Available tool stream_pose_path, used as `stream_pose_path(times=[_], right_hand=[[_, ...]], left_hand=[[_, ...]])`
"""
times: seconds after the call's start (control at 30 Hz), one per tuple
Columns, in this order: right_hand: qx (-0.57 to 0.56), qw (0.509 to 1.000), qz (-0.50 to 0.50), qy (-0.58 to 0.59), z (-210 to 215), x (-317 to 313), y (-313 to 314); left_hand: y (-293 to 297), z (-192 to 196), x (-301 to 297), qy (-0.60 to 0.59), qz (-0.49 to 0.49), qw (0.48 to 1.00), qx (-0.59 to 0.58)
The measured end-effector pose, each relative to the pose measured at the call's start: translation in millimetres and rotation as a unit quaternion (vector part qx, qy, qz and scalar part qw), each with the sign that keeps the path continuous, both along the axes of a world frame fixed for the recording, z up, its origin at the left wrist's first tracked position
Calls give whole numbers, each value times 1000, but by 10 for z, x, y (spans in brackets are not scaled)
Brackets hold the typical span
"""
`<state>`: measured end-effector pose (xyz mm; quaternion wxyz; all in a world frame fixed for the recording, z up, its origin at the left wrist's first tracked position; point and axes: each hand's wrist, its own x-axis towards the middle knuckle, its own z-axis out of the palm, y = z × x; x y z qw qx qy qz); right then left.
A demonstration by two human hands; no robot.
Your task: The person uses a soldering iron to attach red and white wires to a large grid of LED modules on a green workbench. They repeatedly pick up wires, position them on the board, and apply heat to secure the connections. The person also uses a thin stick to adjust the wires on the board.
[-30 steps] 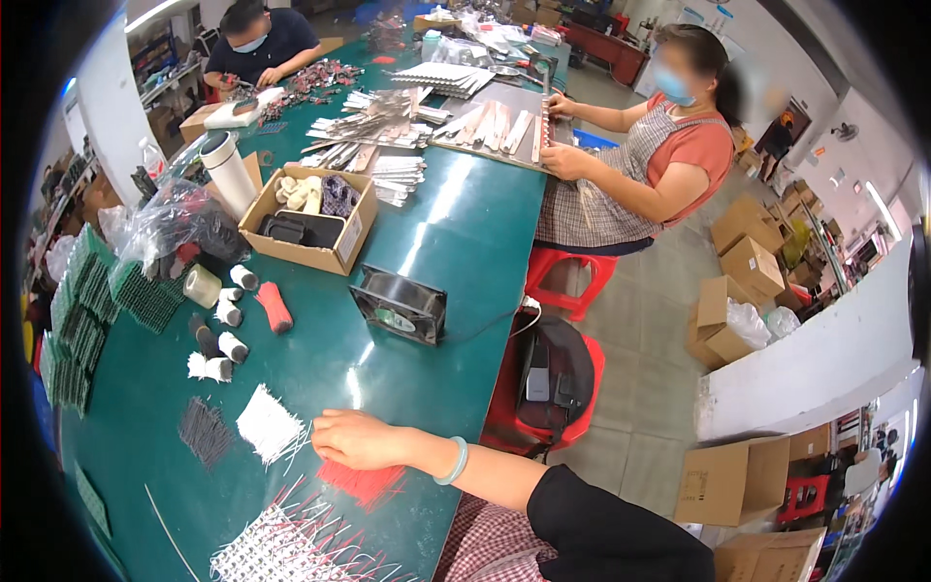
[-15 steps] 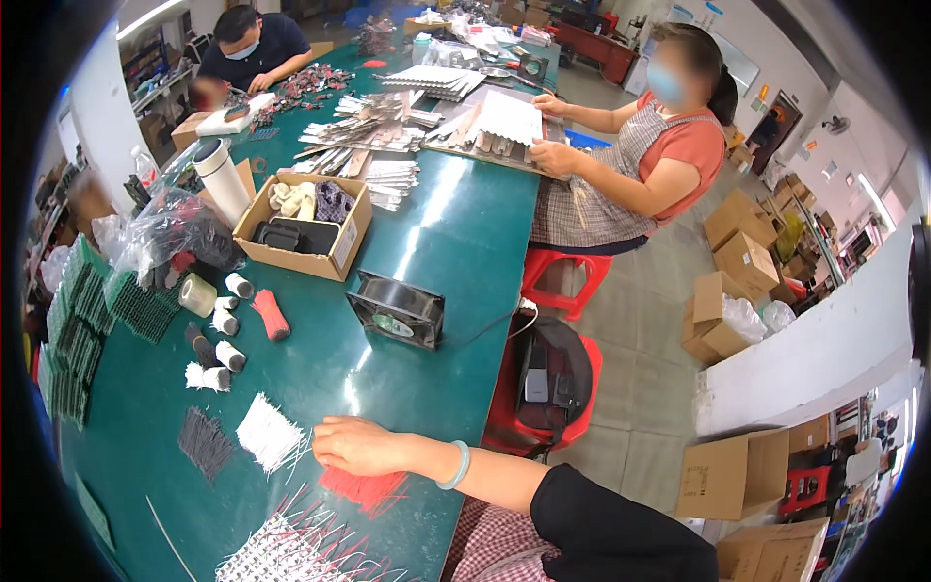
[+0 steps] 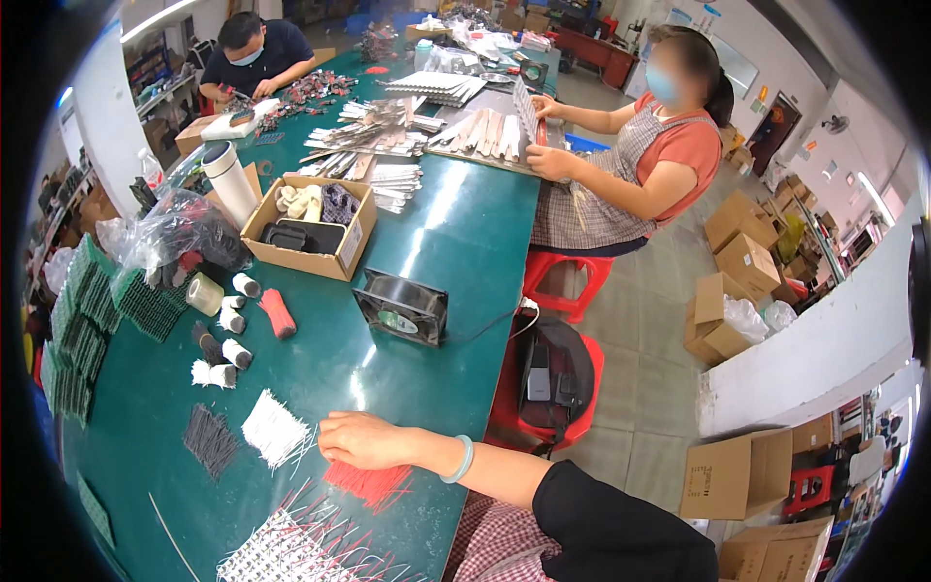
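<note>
My right hand, a pale green bangle on its wrist, rests over a pile of short red wires. Its fingers curl down and close together at the left end of that pile; whatever they pinch is hidden. Just left of the fingertips lies a fanned pile of white wires, and past it a pile of black wires. Below the hand, red and white wires stick out of a panel of white-and-dark small pieces. My left hand is out of view.
A black fan stands ahead on the green table. Tied wire bundles, a tape roll, green board stacks and an open cardboard box lie left. Two co-workers sit further up; red stools stand right.
My right hand stays at the red wires, nearly unmoved. The co-worker on the right has tipped the white strip sheet upright. The view has shifted slightly.
</note>
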<state>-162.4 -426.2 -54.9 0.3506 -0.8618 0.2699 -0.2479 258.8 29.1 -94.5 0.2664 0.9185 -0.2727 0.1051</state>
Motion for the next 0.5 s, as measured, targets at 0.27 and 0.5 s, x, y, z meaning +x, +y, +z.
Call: stream_pose_path(times=[0.27,0.5], right_hand=[[30,999,1,13,24,-13,-13],[32,999,9,19,23,-18,-34]], left_hand=[[-81,-5,15,25,-13,997,-77],[-139,5,-5,41,-17,989,-143]])
